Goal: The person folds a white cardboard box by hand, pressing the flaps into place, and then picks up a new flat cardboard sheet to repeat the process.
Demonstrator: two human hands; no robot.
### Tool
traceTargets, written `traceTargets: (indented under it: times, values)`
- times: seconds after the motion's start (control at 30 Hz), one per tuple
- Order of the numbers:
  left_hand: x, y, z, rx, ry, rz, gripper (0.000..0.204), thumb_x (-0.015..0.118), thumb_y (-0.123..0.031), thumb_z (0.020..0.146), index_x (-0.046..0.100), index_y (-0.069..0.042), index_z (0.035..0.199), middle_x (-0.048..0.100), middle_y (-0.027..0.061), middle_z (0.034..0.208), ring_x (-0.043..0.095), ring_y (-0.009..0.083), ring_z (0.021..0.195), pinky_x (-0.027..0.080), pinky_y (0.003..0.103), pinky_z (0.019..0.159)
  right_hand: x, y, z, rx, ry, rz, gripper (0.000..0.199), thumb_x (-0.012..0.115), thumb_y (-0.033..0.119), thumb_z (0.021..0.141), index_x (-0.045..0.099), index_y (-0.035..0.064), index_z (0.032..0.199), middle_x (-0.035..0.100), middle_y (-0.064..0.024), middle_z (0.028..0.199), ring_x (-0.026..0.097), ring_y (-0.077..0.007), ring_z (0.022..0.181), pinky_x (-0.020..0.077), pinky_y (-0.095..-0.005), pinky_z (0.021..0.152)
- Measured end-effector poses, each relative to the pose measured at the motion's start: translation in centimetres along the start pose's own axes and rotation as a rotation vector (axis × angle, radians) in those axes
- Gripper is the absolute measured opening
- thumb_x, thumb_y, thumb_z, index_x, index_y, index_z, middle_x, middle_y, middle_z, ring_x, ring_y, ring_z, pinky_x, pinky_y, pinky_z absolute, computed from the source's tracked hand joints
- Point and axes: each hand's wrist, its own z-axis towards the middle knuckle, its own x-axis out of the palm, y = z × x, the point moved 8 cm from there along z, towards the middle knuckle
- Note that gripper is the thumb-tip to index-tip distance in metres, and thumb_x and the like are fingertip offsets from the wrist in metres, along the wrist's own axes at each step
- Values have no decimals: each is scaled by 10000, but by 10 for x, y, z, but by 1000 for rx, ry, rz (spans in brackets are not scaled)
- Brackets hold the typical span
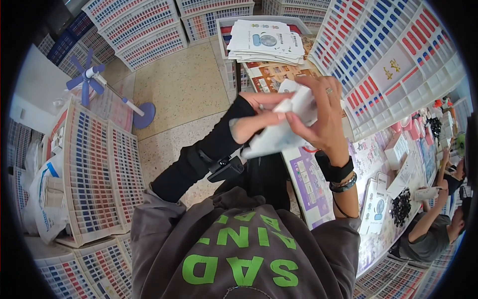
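Note:
Both of my hands are raised in front of my chest, gripping one white plastic bag (279, 137) with something white inside. My left hand (259, 117), in a long black sleeve, pinches the bag's left side. My right hand (323, 119), with a ring and dark wristbands, holds its upper part from the right. The bag hangs above the edge of a long table (308, 179) covered with printed sheets.
Stacks of white crates with red and blue items stand at left (94, 174), top (144, 30) and right (393, 60). A pile of white leaflets (266, 42) lies on a crate ahead. A small blue fan (107, 87) stands on the floor. Another person (438, 224) sits at the table's far right.

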Motion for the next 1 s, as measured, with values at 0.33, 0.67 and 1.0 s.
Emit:
traceTargets:
  times: [0.33, 0.67, 1.0]
  values:
    - [-19, -22, 1, 33, -81, 213, 508, 524, -43, 877, 471, -19, 1382, 596, 134, 1261, 580, 171, 1114, 450, 283, 948, 4, 39, 4, 220, 55, -304, 834, 583, 12, 772, 153, -47, 1484, 535, -252, 1166, 594, -380, 943, 513, -428, 751]
    - [45, 8, -53, 644, 62, 436, 1464, 880, -490, 569, -248, -242, 1469, 57, 298, 1535, 96, 417, 1431, 148, 510, 1120, -32, 27, -1, 312, -23, 83, 727, 481, -35, 813, 223, 12, 1490, 584, -161, 686, 558, -252, 516, 441, -370, 494]
    - [-7, 28, -42, 650, -43, 263, 1083, 896, -275, 607, 216, -43, 1418, 484, 231, 1337, 446, 320, 1255, 334, 419, 1037, -49, 23, -19, 342, -121, 359, 625, 419, 182, 924, 224, 0, 1489, 645, -218, 1158, 633, -264, 1091, 488, -360, 894]
